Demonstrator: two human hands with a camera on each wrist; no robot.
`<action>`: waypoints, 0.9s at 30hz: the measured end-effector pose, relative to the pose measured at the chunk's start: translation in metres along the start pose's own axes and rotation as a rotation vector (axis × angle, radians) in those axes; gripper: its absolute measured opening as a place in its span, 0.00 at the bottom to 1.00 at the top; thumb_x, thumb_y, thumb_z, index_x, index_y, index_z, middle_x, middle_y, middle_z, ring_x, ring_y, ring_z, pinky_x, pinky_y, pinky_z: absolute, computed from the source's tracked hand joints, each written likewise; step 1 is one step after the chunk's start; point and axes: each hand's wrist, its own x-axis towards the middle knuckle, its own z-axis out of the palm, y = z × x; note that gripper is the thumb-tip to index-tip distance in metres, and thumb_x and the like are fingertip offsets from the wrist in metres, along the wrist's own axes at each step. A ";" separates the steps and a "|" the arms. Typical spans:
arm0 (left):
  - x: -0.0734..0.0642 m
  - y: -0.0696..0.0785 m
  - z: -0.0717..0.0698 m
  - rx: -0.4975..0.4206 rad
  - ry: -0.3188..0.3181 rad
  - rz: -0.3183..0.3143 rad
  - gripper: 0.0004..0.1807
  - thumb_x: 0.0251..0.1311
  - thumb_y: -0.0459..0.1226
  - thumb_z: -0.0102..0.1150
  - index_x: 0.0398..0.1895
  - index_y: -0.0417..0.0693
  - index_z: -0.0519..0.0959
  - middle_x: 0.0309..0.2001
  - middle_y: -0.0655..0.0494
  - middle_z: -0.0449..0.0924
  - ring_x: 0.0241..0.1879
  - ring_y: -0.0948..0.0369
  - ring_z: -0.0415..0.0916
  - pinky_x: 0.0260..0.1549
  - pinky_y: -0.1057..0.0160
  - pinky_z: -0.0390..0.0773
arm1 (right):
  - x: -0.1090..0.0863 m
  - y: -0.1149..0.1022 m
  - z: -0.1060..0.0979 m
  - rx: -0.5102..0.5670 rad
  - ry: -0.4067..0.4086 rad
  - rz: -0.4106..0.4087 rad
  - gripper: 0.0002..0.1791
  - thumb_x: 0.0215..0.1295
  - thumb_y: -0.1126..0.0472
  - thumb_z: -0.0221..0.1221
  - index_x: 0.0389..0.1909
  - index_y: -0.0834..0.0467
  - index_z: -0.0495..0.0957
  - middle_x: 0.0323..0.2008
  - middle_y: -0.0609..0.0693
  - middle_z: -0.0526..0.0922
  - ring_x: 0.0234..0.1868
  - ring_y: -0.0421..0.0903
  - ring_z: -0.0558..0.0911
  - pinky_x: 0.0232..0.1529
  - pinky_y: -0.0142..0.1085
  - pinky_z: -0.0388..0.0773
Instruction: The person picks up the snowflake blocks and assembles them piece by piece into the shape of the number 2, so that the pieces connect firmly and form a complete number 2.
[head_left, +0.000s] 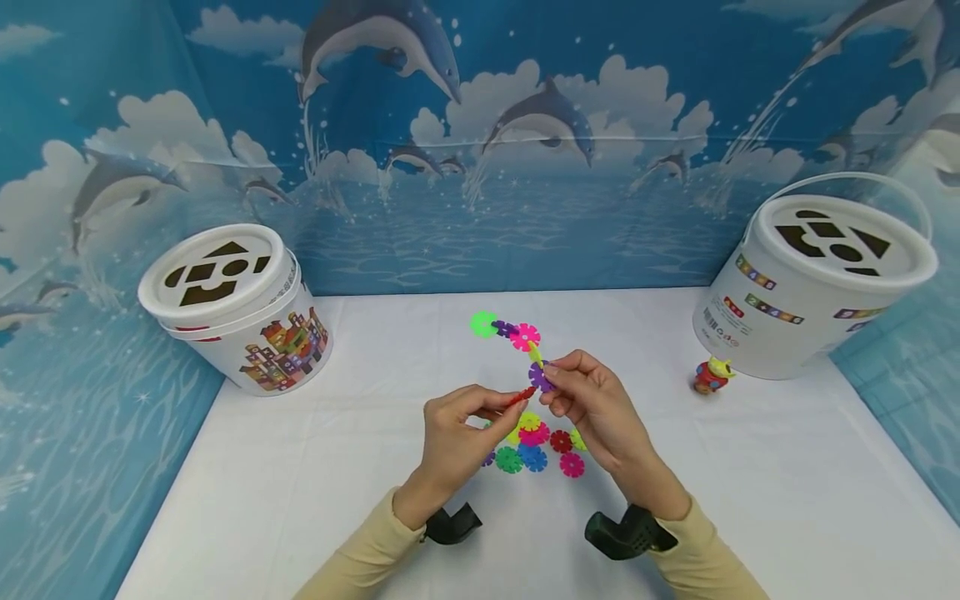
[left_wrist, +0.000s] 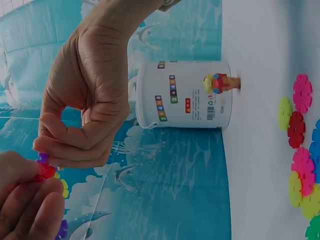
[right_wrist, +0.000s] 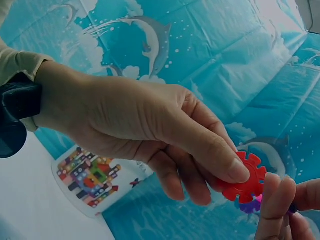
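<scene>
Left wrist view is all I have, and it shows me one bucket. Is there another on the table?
Observer: Yes, the head view shows a second white bucket at the left side of the table.
Operator: What's on its lid?
Observer: Dark shapes, one of them a triangle.
Operator: And the chain that the right hand holds by a purple piece, what's at its far end?
Observer: A bright green piece.

Strips (head_left: 773, 308) on the right bucket (head_left: 787, 346) show 2, 4.
</scene>
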 end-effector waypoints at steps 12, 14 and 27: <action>-0.003 -0.003 0.003 0.191 0.006 0.170 0.05 0.53 0.31 0.68 0.31 0.37 0.83 0.25 0.52 0.82 0.24 0.66 0.80 0.29 0.75 0.78 | -0.003 0.012 0.012 -0.144 0.134 -0.180 0.02 0.64 0.70 0.58 0.36 0.63 0.74 0.25 0.53 0.81 0.22 0.41 0.80 0.26 0.28 0.77; -0.003 -0.003 0.004 0.196 0.015 0.187 0.05 0.54 0.32 0.67 0.30 0.36 0.83 0.25 0.52 0.82 0.24 0.65 0.80 0.30 0.75 0.78 | -0.003 0.013 0.013 -0.146 0.139 -0.207 0.02 0.64 0.71 0.58 0.35 0.66 0.74 0.25 0.54 0.81 0.21 0.42 0.80 0.25 0.28 0.78; -0.002 -0.005 0.007 0.198 0.061 0.257 0.09 0.59 0.34 0.63 0.33 0.33 0.82 0.25 0.50 0.81 0.26 0.61 0.82 0.30 0.71 0.79 | -0.003 0.012 0.012 -0.219 0.135 -0.190 0.06 0.62 0.69 0.61 0.36 0.69 0.76 0.27 0.58 0.82 0.23 0.44 0.82 0.29 0.32 0.81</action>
